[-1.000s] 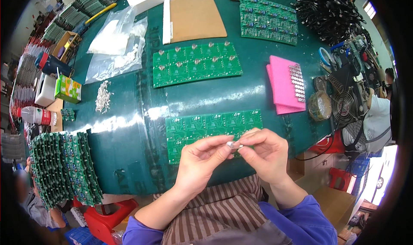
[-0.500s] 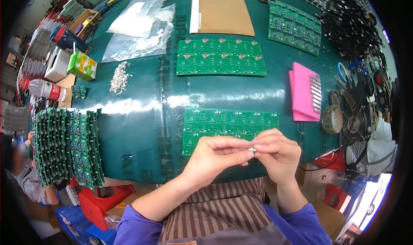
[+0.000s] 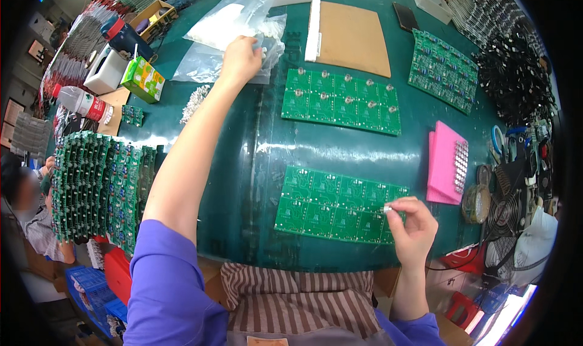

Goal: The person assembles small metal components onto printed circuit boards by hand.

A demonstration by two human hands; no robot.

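At the near side, my right hand [image 3: 415, 229] pinches a small white part [image 3: 387, 208] between thumb and fingertips, over the right end of a green circuit board panel [image 3: 331, 203]. My left arm stretches far forward. At its end, my left hand [image 3: 242, 60] lies over a clear plastic bag [image 3: 197, 61] with small white pieces, its fingers curled down and close together; what they hold is hidden. A small heap of white parts [image 3: 195, 103] lies beside my left forearm. Farther back, a second green panel [image 3: 340, 106] carries two rows of small round metallic components.
Stacked circuit boards [image 3: 82, 191] stand at the left, near a bottle [image 3: 82, 102] and a green drink carton [image 3: 143, 78]. Pink foam [image 3: 442, 164] with metallic pieces lies at right, near a tape roll [image 3: 476, 204]. A brown board [image 3: 354, 39] and another populated panel [image 3: 443, 69] sit behind.
My hands have parted. My left hand has reached forward and left to the plastic bag; my right hand keeps a small part pinched near the panel. The view has shifted slightly.
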